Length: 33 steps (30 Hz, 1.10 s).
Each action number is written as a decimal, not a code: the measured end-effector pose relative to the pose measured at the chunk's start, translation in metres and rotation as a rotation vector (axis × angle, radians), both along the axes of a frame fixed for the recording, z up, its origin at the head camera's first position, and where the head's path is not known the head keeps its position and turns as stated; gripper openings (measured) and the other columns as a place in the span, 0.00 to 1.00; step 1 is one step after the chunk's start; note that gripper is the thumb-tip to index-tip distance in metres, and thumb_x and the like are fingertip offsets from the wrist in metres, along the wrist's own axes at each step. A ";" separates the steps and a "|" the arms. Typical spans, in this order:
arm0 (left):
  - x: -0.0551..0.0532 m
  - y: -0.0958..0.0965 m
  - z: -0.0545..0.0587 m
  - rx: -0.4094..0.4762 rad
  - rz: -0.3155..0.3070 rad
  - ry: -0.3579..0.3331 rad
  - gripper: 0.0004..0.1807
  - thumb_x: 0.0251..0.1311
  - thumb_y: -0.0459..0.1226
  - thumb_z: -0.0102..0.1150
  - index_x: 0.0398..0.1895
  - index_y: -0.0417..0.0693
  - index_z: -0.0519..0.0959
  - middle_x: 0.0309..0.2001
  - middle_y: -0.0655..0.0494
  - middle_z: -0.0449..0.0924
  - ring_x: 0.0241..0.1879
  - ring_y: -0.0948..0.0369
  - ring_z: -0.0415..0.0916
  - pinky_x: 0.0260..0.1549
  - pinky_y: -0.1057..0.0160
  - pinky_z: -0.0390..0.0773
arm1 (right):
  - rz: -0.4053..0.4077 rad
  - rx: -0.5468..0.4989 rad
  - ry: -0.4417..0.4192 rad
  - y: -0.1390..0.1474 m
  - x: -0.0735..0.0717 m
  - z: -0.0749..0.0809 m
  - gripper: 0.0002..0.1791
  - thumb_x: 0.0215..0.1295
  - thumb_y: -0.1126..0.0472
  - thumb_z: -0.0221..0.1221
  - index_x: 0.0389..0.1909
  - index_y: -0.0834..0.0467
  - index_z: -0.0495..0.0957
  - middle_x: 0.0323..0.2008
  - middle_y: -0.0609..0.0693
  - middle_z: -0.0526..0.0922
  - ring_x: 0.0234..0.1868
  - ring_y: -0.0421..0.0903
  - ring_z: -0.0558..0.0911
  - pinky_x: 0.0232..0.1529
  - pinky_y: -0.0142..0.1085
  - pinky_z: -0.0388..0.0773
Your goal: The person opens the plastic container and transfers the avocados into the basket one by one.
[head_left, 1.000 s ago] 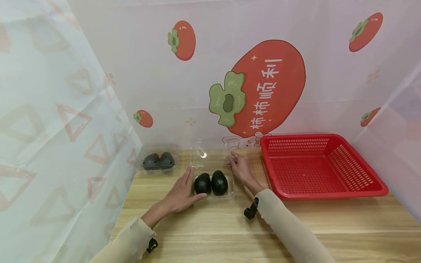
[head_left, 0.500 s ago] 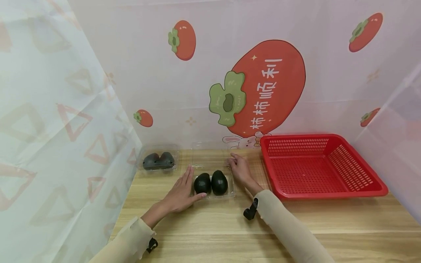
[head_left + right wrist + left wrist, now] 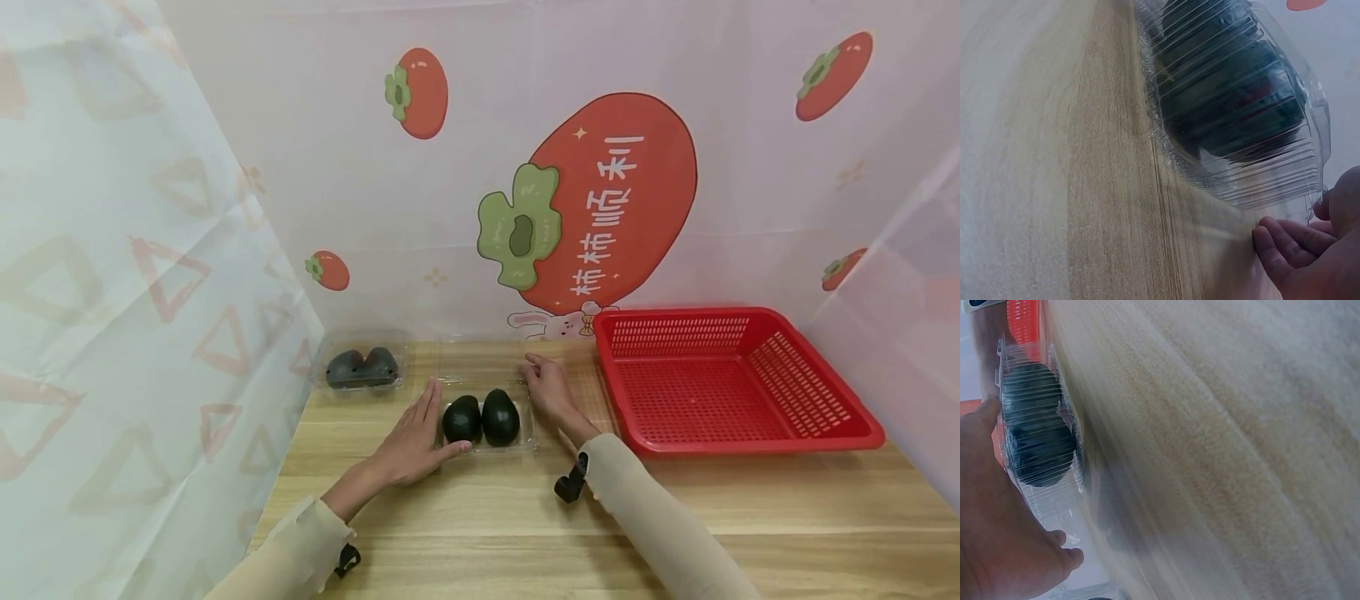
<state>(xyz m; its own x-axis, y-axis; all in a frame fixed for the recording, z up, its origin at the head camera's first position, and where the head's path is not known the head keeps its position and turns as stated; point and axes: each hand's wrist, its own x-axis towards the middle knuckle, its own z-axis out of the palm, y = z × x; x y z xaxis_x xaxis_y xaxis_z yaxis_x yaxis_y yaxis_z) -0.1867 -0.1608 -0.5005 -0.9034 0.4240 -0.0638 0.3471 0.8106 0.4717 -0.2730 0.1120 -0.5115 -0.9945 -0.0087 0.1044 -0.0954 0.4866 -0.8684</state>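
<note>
Two dark green avocados (image 3: pixel 482 419) sit side by side in a clear plastic clamshell container (image 3: pixel 527 435). Its clear lid (image 3: pixel 480 360) is hinged away toward the wall. My left hand (image 3: pixel 412 442) lies along the container's left side with straight fingers, thumb across the near left corner. At the right, near the hinge, my right hand (image 3: pixel 553 392) has curled fingers and pinches the lid's edge. The right wrist view shows those fingertips (image 3: pixel 1266 228) at the ribbed plastic. In the left wrist view, the avocados (image 3: pixel 1038 425) show through the container's ribbed wall.
A second clear container (image 3: pixel 401 354) with two dark avocados (image 3: pixel 362 367) stands at the back left, its lid down. To the right is a red plastic basket (image 3: pixel 697 400). Printed sheets (image 3: pixel 480 192) wall in the wooden table (image 3: pixel 480 533).
The lid has tilted farther back, its far edge dropping toward the table. My right fingertips have sunk slightly with it. The left hand and the avocados stay in place.
</note>
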 end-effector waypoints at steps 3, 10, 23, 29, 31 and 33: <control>0.000 0.001 0.000 0.003 -0.001 -0.003 0.63 0.71 0.70 0.51 0.86 0.42 0.30 0.86 0.43 0.25 0.85 0.48 0.31 0.81 0.40 0.45 | -0.003 -0.001 -0.019 0.001 0.000 0.000 0.23 0.80 0.63 0.58 0.68 0.72 0.76 0.54 0.65 0.88 0.47 0.50 0.86 0.53 0.48 0.85; 0.001 0.000 0.000 0.002 0.001 -0.004 0.64 0.70 0.71 0.51 0.86 0.42 0.30 0.86 0.43 0.25 0.85 0.49 0.31 0.81 0.40 0.45 | -0.005 0.018 -0.024 0.000 0.001 0.003 0.22 0.79 0.63 0.58 0.67 0.71 0.77 0.53 0.65 0.88 0.47 0.50 0.85 0.54 0.49 0.84; 0.001 0.000 0.001 0.001 0.004 -0.016 0.63 0.71 0.70 0.51 0.86 0.42 0.29 0.86 0.43 0.24 0.85 0.49 0.30 0.81 0.41 0.44 | 0.000 0.011 -0.067 0.002 0.003 0.003 0.23 0.82 0.60 0.55 0.70 0.69 0.76 0.59 0.64 0.85 0.56 0.56 0.85 0.63 0.53 0.80; 0.001 0.001 0.001 0.018 -0.003 0.004 0.63 0.71 0.69 0.52 0.86 0.40 0.31 0.86 0.41 0.26 0.85 0.46 0.32 0.80 0.39 0.45 | 0.011 0.023 -0.073 0.002 0.005 0.005 0.24 0.83 0.59 0.54 0.71 0.69 0.74 0.63 0.66 0.82 0.63 0.59 0.82 0.67 0.55 0.77; 0.001 0.001 0.001 0.021 -0.006 0.005 0.63 0.72 0.68 0.52 0.86 0.42 0.30 0.86 0.41 0.26 0.85 0.46 0.31 0.80 0.39 0.45 | 0.024 0.028 -0.075 0.002 0.006 0.006 0.25 0.83 0.59 0.54 0.72 0.70 0.73 0.63 0.66 0.83 0.61 0.59 0.83 0.66 0.55 0.77; 0.000 0.000 0.000 0.016 -0.006 0.000 0.63 0.72 0.69 0.52 0.86 0.43 0.28 0.86 0.41 0.25 0.85 0.46 0.31 0.81 0.39 0.45 | 0.033 0.040 -0.070 0.003 0.007 0.008 0.26 0.83 0.59 0.54 0.73 0.70 0.72 0.62 0.67 0.83 0.61 0.59 0.83 0.65 0.55 0.78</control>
